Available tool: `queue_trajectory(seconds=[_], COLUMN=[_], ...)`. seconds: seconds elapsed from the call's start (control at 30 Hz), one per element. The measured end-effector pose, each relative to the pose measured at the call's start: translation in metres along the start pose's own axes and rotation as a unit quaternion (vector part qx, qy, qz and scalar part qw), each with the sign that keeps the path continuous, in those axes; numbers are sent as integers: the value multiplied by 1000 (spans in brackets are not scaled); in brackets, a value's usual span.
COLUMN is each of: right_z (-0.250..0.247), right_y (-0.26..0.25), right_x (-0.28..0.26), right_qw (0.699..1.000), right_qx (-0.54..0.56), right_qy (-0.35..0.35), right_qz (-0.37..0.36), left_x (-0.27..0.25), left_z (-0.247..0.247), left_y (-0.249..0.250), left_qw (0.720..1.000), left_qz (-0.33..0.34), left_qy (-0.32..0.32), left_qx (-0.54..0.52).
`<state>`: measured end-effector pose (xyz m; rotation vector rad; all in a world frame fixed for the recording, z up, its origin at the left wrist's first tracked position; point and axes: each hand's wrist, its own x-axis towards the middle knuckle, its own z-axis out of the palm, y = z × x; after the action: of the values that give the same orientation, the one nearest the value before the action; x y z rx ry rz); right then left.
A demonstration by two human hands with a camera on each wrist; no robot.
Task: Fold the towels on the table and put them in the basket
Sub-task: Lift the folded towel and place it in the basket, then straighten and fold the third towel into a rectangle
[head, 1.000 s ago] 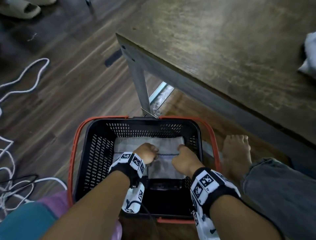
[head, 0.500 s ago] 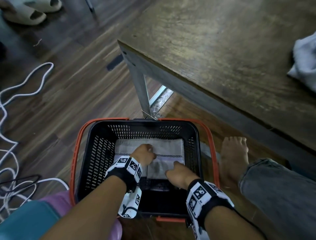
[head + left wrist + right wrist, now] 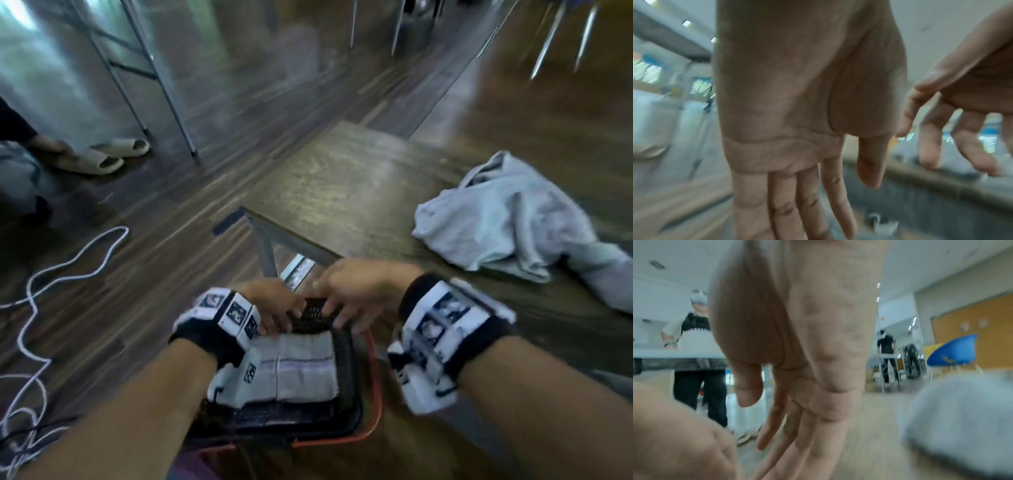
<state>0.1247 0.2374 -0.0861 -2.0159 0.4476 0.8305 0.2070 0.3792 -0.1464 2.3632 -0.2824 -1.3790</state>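
Note:
A folded grey-white towel (image 3: 301, 370) lies flat in the black basket with an orange rim (image 3: 375, 387) on the floor. Both hands hover above the basket's far end, empty. My left hand (image 3: 274, 305) has straight, relaxed fingers (image 3: 797, 203) in the left wrist view. My right hand (image 3: 352, 294) is spread loosely, its fingers (image 3: 807, 434) extended. A crumpled light grey towel (image 3: 507, 219) lies on the dark wooden table (image 3: 342, 185) to the right, seen as a grey blur, the towel (image 3: 962, 426), in the right wrist view.
The table's metal leg (image 3: 267, 253) stands just beyond the basket. White cable (image 3: 68, 267) loops over the wood floor at left. Beige slippers (image 3: 102, 157) and another person's foot are at far left. Chair legs (image 3: 555, 37) stand further back.
Both hands have let go of the folded towel and risen out of the basket. The head view has tilted up, showing more of the table and the crumpled towel.

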Motion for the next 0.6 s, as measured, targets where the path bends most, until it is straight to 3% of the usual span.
queue_trajectory(seconds=[0.07, 0.13, 0.23, 0.43, 0.6], right_z=[-44, -86, -131, -165, -170], right_y=[-13, -18, -1, 111, 205], right_x=[-54, -110, -185, -243, -234], right_qw=[996, 980, 947, 907, 896], right_qx=[-3, 12, 18, 58, 68], right_qy=[75, 179, 303, 414, 438], right_qz=[-47, -90, -102, -49, 0], left_x=[-31, -61, -108, -160, -125], left_z=[-19, -30, -28, 26, 91], left_y=[41, 91, 172, 290, 332], left_qw=[996, 980, 950, 919, 902], left_qz=[80, 162, 238, 323, 305], left_qy=[36, 112, 192, 150, 153], left_qx=[16, 42, 69, 172, 265])
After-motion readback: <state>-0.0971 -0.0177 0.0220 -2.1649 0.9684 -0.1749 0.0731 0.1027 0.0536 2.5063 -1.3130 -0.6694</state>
